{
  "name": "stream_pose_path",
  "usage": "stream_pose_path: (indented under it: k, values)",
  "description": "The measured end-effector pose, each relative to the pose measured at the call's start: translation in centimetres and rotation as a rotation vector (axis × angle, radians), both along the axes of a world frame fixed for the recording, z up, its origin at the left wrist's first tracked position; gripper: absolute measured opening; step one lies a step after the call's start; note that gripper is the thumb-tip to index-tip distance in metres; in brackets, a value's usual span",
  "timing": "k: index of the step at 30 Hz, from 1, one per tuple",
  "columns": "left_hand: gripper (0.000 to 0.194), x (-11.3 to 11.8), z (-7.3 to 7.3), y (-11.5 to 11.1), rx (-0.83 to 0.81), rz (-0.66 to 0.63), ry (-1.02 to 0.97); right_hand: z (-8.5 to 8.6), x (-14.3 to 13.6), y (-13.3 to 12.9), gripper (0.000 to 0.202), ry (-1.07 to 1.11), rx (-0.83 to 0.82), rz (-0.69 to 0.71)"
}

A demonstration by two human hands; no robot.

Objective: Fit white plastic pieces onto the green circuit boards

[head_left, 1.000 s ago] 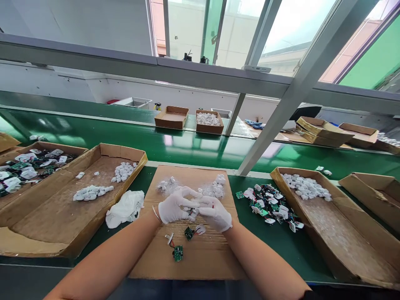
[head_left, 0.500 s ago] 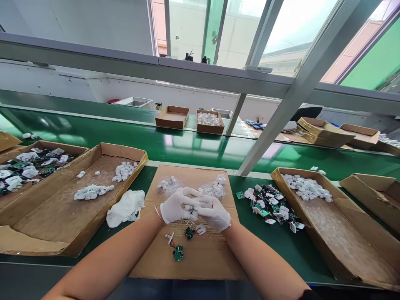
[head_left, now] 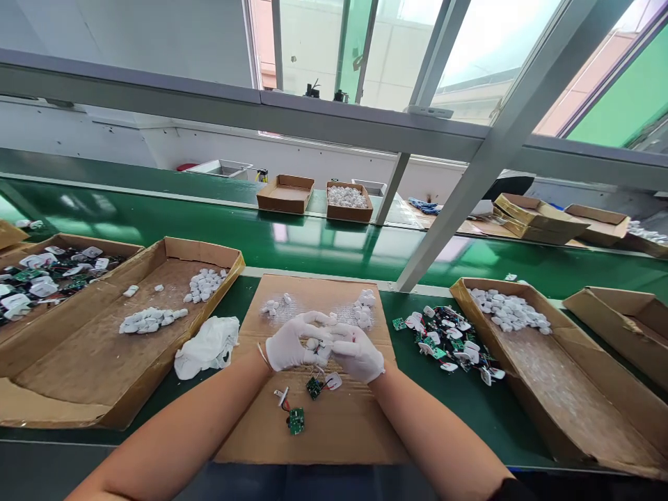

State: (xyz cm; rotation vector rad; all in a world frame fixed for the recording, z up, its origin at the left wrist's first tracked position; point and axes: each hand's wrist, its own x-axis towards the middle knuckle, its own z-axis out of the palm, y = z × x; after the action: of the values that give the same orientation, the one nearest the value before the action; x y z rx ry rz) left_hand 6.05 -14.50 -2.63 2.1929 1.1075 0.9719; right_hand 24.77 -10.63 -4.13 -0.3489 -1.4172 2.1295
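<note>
Both my hands wear white gloves and meet over a cardboard sheet (head_left: 307, 449). My left hand (head_left: 292, 342) is curled around several small white plastic pieces (head_left: 313, 344). Its fingertips and those of my right hand (head_left: 359, 355) close in on another small white plastic piece (head_left: 332, 318); which fingers bear it is hard to make out. Just below the hands lies a green circuit board (head_left: 314, 387) wired to a white plastic part (head_left: 332, 380). Nearer to me is a second circuit board (head_left: 296, 420) with a wired white part. More white pieces (head_left: 364, 309) lie beyond my hands.
A crumpled white cloth (head_left: 207, 346) lies left of the sheet, beside a shallow cardboard box (head_left: 67, 372) holding white pieces. To the right are a heap of wired circuit boards (head_left: 454, 337) and another cardboard box (head_left: 584, 396). A slanted metal post (head_left: 443, 223) rises behind.
My hands stay together in nearly the same place, with the right fingers shifted slightly. The whole view has moved a little; the boards and boxes lie as before.
</note>
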Motion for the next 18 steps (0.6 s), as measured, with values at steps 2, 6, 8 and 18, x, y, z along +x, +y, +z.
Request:
stream_pose_path:
  k: [2, 6, 8, 18]
  values:
    - [0.035, 0.1, 0.3, -0.2, 0.004, -0.024, -0.006, 0.2, 0.0, -0.1, 0.033, 0.001, -0.044, 0.049]
    - [0.031, 0.3, 0.2, -0.4, 0.060, -0.034, 0.037, -0.2, -0.1, -0.1, 0.025, -0.091, -0.029, 0.007]
    - [0.032, 0.4, 0.0, -0.3, 0.044, -0.008, 0.040, -0.3, -0.3, -0.2, 0.023, -0.094, -0.021, -0.069]
    - [0.047, 1.2, 1.0, -1.0, 0.146, 0.168, 0.036, 1.0, -0.7, -0.1, 0.038, 0.046, -0.119, -0.153]
